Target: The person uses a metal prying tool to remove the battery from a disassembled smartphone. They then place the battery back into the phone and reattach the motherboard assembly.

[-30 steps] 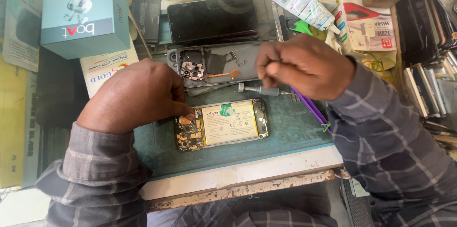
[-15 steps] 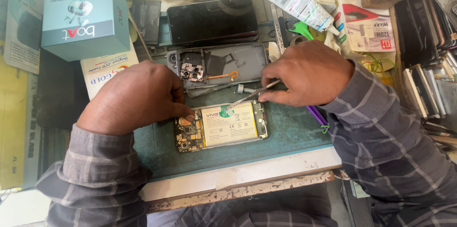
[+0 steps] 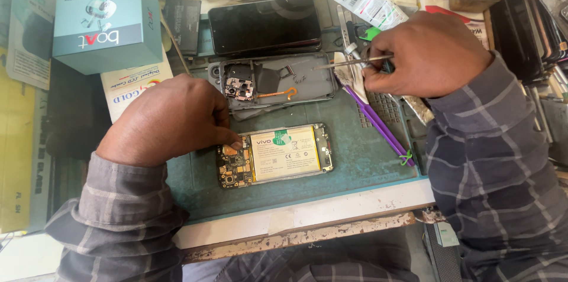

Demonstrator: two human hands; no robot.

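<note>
Head view: opened phone body with exposed cream battery and circuit board (image 3: 275, 155) lies on the teal work mat (image 3: 367, 158), long axis left-right, board end left. Left hand (image 3: 168, 119) fingertips press on the board. Right hand (image 3: 429, 51) pinches thin metal tweezers (image 3: 349, 62), tips pointing left over the grey rear phone housing (image 3: 275, 81).

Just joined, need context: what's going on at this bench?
A person is working on an opened phone lying on a green mat, battery and circuit board exposed. The left hand presses a fingertip on the board end of the phone. The right hand holds tweezers in a pinch grip, tips pointing over the detached back cover, which lies just beyond the phone. A dark phone and a teal box sit farther back.
</note>
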